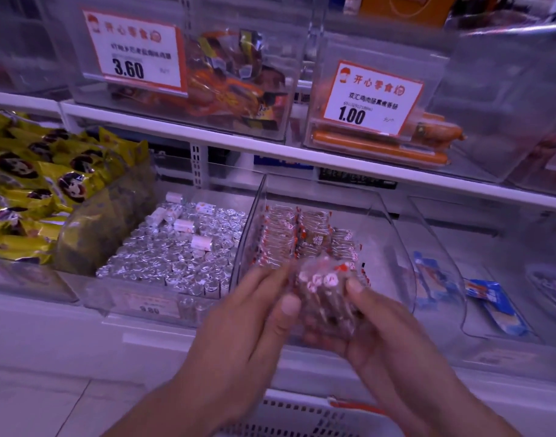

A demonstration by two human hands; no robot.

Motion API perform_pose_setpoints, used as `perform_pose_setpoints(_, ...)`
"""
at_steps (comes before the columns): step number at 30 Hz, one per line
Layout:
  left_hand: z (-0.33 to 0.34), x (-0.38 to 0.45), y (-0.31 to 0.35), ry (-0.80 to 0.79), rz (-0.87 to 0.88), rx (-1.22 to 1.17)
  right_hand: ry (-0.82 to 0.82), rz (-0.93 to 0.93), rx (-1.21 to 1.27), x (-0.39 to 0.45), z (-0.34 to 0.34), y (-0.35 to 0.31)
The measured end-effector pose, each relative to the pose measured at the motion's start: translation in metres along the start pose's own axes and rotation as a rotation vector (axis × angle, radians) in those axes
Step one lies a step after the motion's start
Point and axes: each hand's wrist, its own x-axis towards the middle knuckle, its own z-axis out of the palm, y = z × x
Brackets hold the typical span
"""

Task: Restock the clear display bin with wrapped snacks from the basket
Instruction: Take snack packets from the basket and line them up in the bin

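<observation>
Both hands hold one bunch of small clear-wrapped brown snacks (322, 298) with red and white print, just in front of the clear display bin (393, 234). My left hand (248, 316) grips the bunch from the left, thumb on its front. My right hand (374, 326) cups it from below and the right. Inside the bin, rows of the same wrapped snacks (289, 234) stand packed at the back left. The white slotted basket (289, 417) shows at the bottom edge under my forearms; its contents are hidden.
A bin of silver foil-wrapped pieces (175, 247) sits left of the display bin, with yellow packets (34, 181) further left. Blue packets (497, 307) lie in the bin to the right. The upper shelf (238, 143) carries clear bins with orange snacks and sausages behind price cards.
</observation>
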Motion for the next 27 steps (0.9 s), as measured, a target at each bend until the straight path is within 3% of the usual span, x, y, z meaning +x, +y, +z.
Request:
perform_pose_setpoints(2, -0.01, 0.015, -0.018, 0.134, 0.008, 0.134, 0.211, -0.109, -0.404, 0.032, -0.014, -0.016)
perform_pose_setpoints(4, -0.019, 0.03, -0.04, 0.19, -0.043, 0.298, 0.318, -0.209, -1.021, 0.075, -0.033, -0.03)
perform_pose_setpoints(5, -0.02, 0.033, -0.048, 0.147, -0.082, 0.347, 0.31, -0.21, -1.248, 0.099, -0.041, -0.033)
perform_pose_setpoints(7, -0.016, 0.033, -0.061, 0.032, -0.142, 0.363, 0.26, -0.194, -1.473, 0.141, -0.062, -0.024)
perform_pose_setpoints(9, -0.01, 0.031, -0.071, -0.048, -0.156, 0.395, 0.175, -0.158, -1.573, 0.165, -0.077, -0.007)
perform_pose_setpoints(12, -0.006, 0.032, -0.082, -0.03, -0.124, 0.449, 0.125, -0.079, -1.714, 0.178, -0.087, 0.024)
perform_pose_setpoints(19, -0.003, 0.03, -0.083, -0.014, -0.097, 0.47, 0.008, 0.147, -1.554, 0.185, -0.066, 0.029)
perform_pose_setpoints(27, -0.005, 0.029, -0.08, -0.007, -0.114, 0.414, 0.025, 0.068, -1.724, 0.185, -0.073, 0.015)
